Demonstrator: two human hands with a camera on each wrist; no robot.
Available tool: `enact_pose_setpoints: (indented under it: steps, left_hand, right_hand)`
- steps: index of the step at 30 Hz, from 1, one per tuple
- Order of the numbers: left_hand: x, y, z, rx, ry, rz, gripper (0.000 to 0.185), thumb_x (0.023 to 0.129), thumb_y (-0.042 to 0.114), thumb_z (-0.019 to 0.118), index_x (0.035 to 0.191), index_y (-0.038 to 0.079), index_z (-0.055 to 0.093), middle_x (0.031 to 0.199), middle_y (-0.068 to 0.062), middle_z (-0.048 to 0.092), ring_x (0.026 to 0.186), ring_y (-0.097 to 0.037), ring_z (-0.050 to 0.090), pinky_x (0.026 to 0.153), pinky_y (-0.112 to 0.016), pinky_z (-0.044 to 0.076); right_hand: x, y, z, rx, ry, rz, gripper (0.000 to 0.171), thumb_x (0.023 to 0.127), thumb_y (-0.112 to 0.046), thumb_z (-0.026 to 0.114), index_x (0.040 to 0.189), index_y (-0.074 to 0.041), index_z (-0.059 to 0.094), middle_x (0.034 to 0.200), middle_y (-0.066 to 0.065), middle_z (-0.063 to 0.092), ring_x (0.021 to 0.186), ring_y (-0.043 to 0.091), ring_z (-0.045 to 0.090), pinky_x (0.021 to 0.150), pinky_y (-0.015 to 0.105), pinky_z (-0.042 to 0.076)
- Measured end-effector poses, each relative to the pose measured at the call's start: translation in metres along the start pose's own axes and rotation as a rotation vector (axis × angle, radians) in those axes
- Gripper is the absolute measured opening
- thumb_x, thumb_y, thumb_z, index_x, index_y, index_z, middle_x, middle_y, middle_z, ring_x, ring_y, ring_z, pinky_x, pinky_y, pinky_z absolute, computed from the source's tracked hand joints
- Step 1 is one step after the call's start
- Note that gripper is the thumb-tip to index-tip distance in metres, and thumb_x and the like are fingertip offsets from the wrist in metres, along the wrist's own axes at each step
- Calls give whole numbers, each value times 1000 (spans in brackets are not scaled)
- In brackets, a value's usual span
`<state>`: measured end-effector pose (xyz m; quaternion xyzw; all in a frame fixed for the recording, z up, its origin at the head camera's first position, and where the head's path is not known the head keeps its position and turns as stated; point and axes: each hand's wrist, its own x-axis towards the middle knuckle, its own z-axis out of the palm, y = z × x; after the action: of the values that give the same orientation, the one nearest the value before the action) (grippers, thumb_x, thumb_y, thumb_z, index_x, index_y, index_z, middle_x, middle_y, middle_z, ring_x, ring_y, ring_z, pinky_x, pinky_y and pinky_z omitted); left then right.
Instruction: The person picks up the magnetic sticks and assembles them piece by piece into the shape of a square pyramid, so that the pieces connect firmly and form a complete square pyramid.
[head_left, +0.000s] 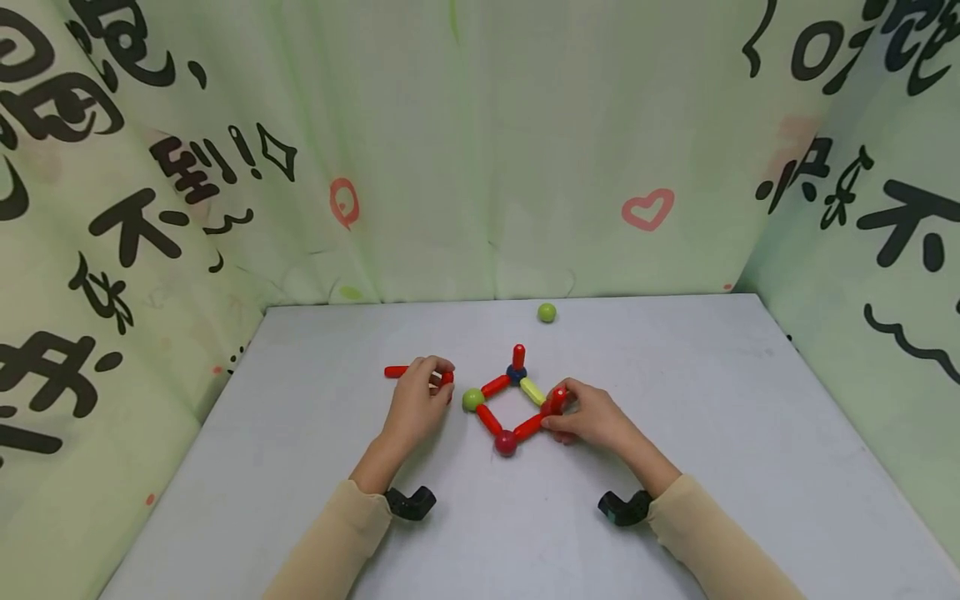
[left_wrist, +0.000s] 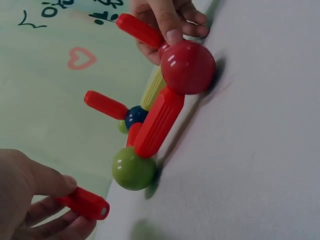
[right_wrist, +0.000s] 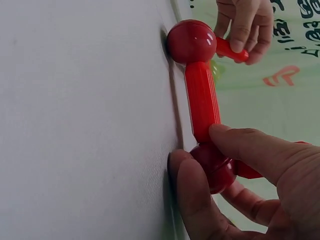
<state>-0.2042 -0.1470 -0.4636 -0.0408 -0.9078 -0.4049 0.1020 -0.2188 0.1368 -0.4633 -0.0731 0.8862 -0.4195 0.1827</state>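
A square of magnetic rods and balls lies on the table. Its corners are a green ball (head_left: 472,400), a dark blue ball (head_left: 517,373), a red ball (head_left: 506,442) nearest me, and a second red ball (right_wrist: 214,167) at the right. Three sides are red rods; one is a yellow rod (head_left: 532,392). Red rods stand up from the blue ball and the right red ball. My right hand (head_left: 596,414) grips that right red ball between thumb and fingers. Left of the square, my left hand (head_left: 420,402) pinches a loose red rod (left_wrist: 87,203), apart from the green ball.
Another red rod (head_left: 394,372) lies on the white table (head_left: 300,467) just left of my left hand. A loose green ball (head_left: 547,312) sits near the back edge. Printed light green curtains (head_left: 450,167) enclose the back and sides.
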Motion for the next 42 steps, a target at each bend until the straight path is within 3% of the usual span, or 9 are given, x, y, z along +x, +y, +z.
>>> enact_pose_setpoints:
  steps: [8, 16, 19, 24, 26, 29, 34, 38, 42]
  left_hand:
    - [4, 10, 3, -106, 82, 85, 22, 92, 1, 75, 110, 7, 63, 112, -8, 65, 100, -24, 71, 83, -36, 63]
    - [12, 8, 17, -122, 65, 130, 22, 93, -1, 74, 109, 7, 61, 111, -8, 63, 105, -25, 69, 87, -35, 62]
    - [13, 6, 20, -123, 39, 137, 25, 92, -3, 73, 111, 6, 60, 112, -10, 64, 105, -27, 69, 88, -37, 62]
    - [11, 6, 18, -142, 13, 106, 36, 92, -6, 72, 123, 5, 56, 116, -12, 67, 105, -28, 70, 90, -41, 61]
    - [11, 6, 17, -132, 8, 84, 38, 92, -5, 72, 124, 5, 55, 117, -12, 68, 104, -27, 71, 89, -40, 61]
    - [10, 5, 17, -90, -4, 51, 35, 92, -2, 73, 123, 6, 58, 115, -11, 70, 99, -25, 71, 88, -37, 61]
    - [10, 3, 19, -35, -37, 13, 32, 92, 2, 74, 121, 7, 61, 109, -8, 73, 96, -22, 70, 90, -38, 60]
    - [12, 3, 18, 1, -42, 9, 31, 93, 1, 72, 120, 9, 61, 108, -7, 74, 99, -24, 69, 95, -42, 57]
    - [14, -4, 13, 63, -48, -47, 30, 94, 4, 70, 122, 10, 62, 113, -7, 72, 106, -27, 66, 96, -43, 57]
  right_hand:
    - [0, -2, 10, -54, -18, 12, 38, 88, -21, 83, 112, -8, 58, 81, 6, 64, 58, 17, 63, 59, 28, 54]
    - [-1, -5, 13, -88, -54, 8, 42, 85, -23, 86, 112, -9, 57, 81, 6, 63, 58, 17, 63, 62, 29, 47]
    - [-3, -7, 8, -92, -106, 1, 42, 85, -13, 82, 117, -7, 57, 88, 6, 63, 63, 17, 63, 64, 29, 51]
    - [-6, -10, -5, -78, -197, -15, 38, 86, 6, 64, 122, -2, 57, 96, 8, 63, 68, 18, 63, 67, 31, 54]
    - [-5, -12, -7, -72, -184, -22, 29, 92, 4, 59, 121, -1, 60, 93, 8, 65, 69, 18, 64, 67, 31, 54]
    - [3, -11, -5, -71, -92, -33, 23, 100, -5, 55, 122, -2, 62, 96, 10, 69, 71, 18, 64, 68, 30, 54]
    - [22, -10, 3, -66, 17, -42, 38, 103, -18, 59, 139, -7, 55, 115, 14, 69, 85, 20, 64, 72, 29, 54]
    - [31, -14, 5, -78, 25, -54, 54, 101, -23, 64, 149, -8, 46, 117, 15, 69, 93, 22, 64, 75, 32, 54]
    - [37, -16, 7, -96, -9, -47, 61, 99, -23, 66, 153, -8, 43, 110, 15, 70, 89, 22, 63, 75, 34, 54]
